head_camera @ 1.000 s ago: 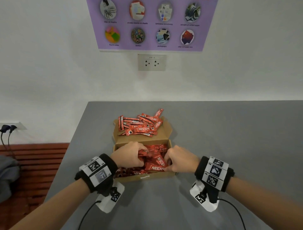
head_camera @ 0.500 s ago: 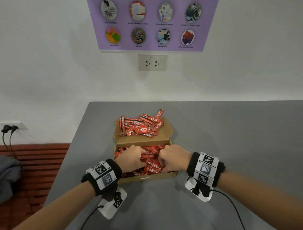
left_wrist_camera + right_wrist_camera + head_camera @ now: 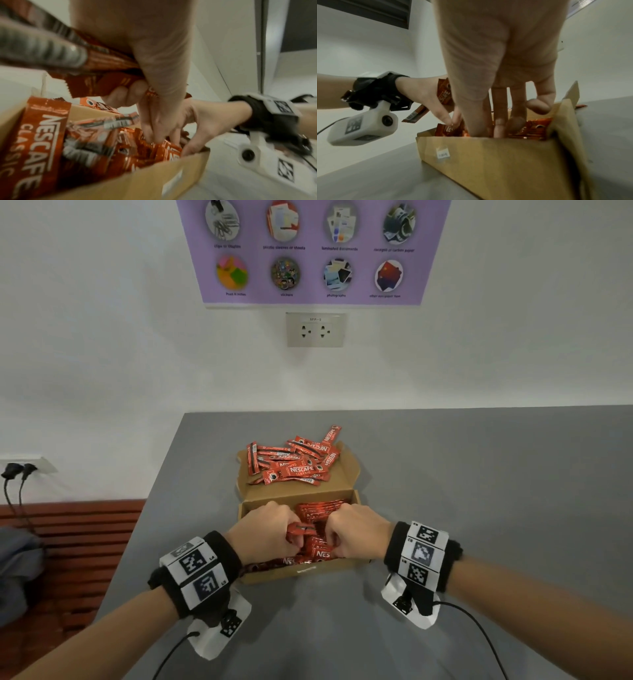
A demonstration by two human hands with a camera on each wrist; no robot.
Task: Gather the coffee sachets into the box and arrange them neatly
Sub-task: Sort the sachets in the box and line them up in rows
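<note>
A brown cardboard box [image 3: 301,571] stands on the grey table, its lid flap folded away from me. A loose pile of red coffee sachets [image 3: 294,463] lies on that flap. More sachets [image 3: 320,508] fill the box. My left hand [image 3: 270,534] is over the box's left half and grips a bundle of sachets [image 3: 102,65]. My right hand [image 3: 356,534] reaches down into the right half. Its thumb and fingers [image 3: 498,121] dig among upright sachets [image 3: 168,148] and pinch them near the front wall [image 3: 488,162].
The grey table [image 3: 479,491] stretches wide to the right and ends at a left edge near the box. A wooden bench [image 3: 78,529] with grey cloth lies beyond that edge. A wall socket [image 3: 315,329] and a purple poster [image 3: 308,251] hang behind.
Both hands have drawn closer together over the middle of the box. The left hand has raised its bundle of sachets a little. The pile on the flap has not moved.
</note>
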